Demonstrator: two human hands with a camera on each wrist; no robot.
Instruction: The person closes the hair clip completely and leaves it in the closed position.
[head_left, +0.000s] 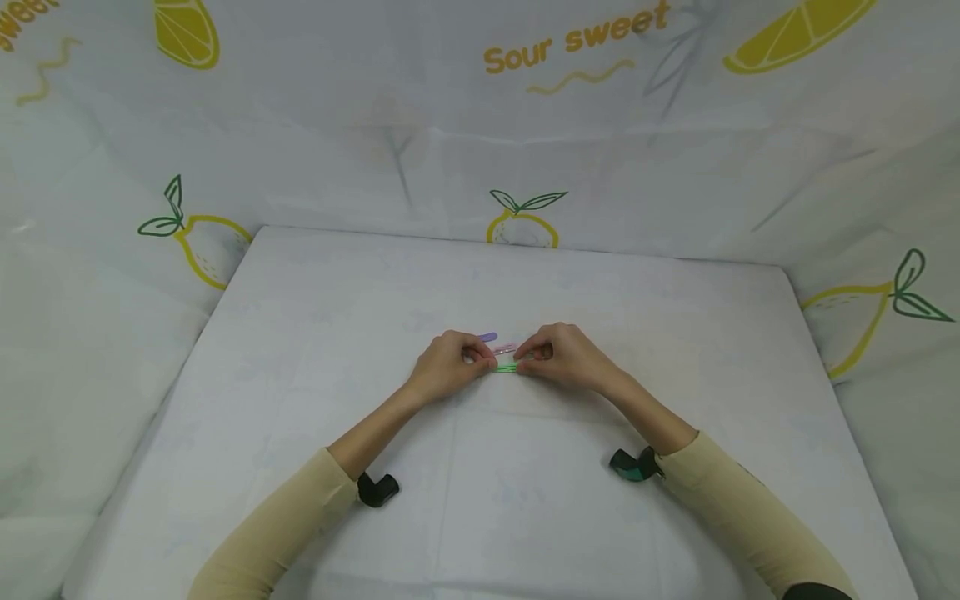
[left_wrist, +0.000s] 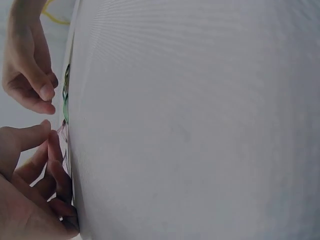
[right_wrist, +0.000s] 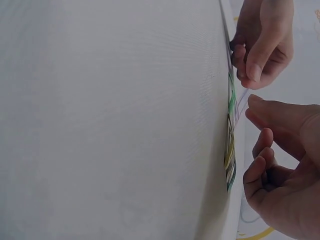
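My left hand (head_left: pixel 453 362) and my right hand (head_left: pixel 566 358) come from two sides and almost meet over the table (head_left: pixel 375 283). Between their fingertips, near the middle of the table, lies the green strip (head_left: pixel 507 367). The pink strip (head_left: pixel 505 348) is just behind it, and the purple strip (head_left: pixel 489 337) is farther back, partly covered by my left hand. From the right wrist view I see also yellow loops (right_wrist: pixel 230 152) in the same low row on the table.

In each hand the thumb and the forefinger are drawn together, and the other fingers are bent. Whether I pinch the green strip or another thin strand, I cannot tell; the wrist views show my fingertips above the row. I think the hands are so near to each other because the pieces are thin and small, and probably each end needs its own fingertips. My sleeves (head_left: pixel 285 517) end behind the wrists, which, I suppose, leaves the fingers free for delicate work.
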